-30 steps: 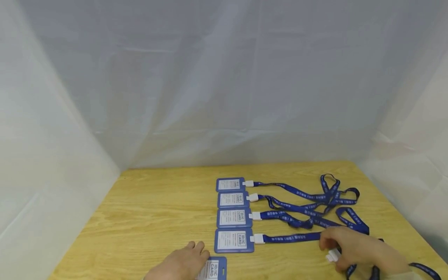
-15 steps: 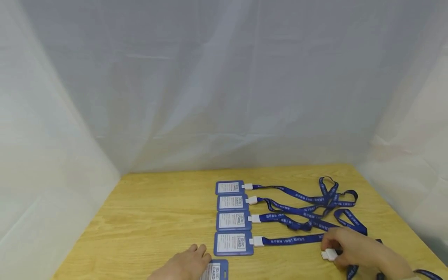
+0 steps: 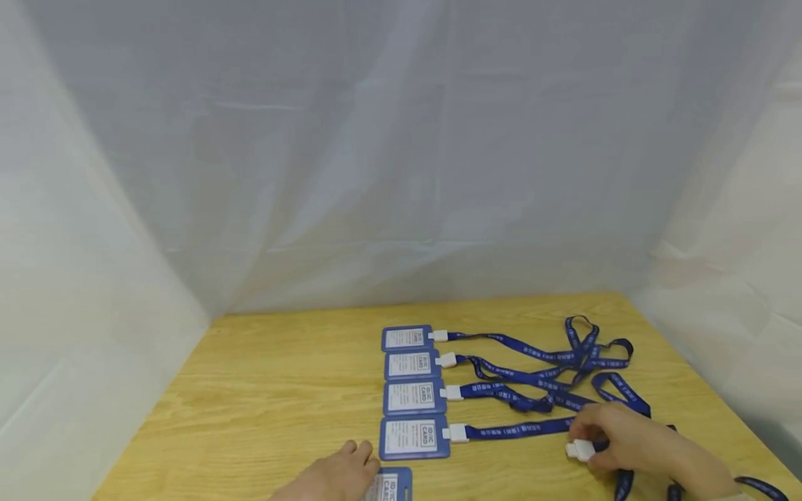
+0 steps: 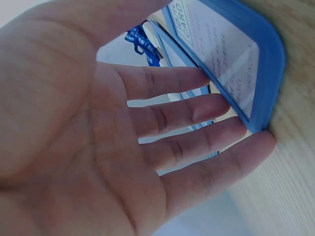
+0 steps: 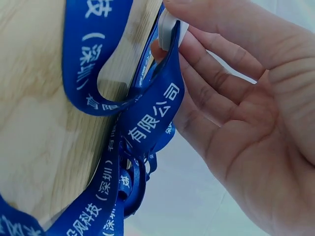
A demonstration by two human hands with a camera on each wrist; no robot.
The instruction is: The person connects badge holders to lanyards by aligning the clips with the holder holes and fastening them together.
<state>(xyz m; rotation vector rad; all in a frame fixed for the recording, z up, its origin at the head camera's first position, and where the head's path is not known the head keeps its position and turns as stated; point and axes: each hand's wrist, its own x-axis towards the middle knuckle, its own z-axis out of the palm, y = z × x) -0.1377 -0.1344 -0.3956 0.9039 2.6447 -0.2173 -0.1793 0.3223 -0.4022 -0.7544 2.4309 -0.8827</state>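
Note:
At the near edge of the head view, my left hand (image 3: pixel 338 474) lies beside a blue card holder (image 3: pixel 393 483). In the left wrist view its fingers (image 4: pixel 197 108) are stretched out, tips right at the long edge of that card holder (image 4: pixel 226 54). Farther right, my right hand (image 3: pixel 617 437) pinches the white plastic clip (image 3: pixel 582 450) of a blue lanyard (image 3: pixel 623 485) between thumb and fingers. The right wrist view has the clip (image 5: pixel 170 30) at the fingertips, the printed strap (image 5: pixel 152 118) hanging from it in loops.
Several blue card holders (image 3: pixel 413 438) lie in a column on the wooden table (image 3: pixel 269 383), each joined by a white clip (image 3: pixel 459 433) to a lanyard. Their straps (image 3: pixel 532 357) stretch right and cross one another. White sheeting (image 3: pixel 351 174) stands around the table's back and sides.
My right hand has shifted slightly left and turned the clip, which now points left and shows more. The left hand stays at the near card holder. The head view has shifted a little.

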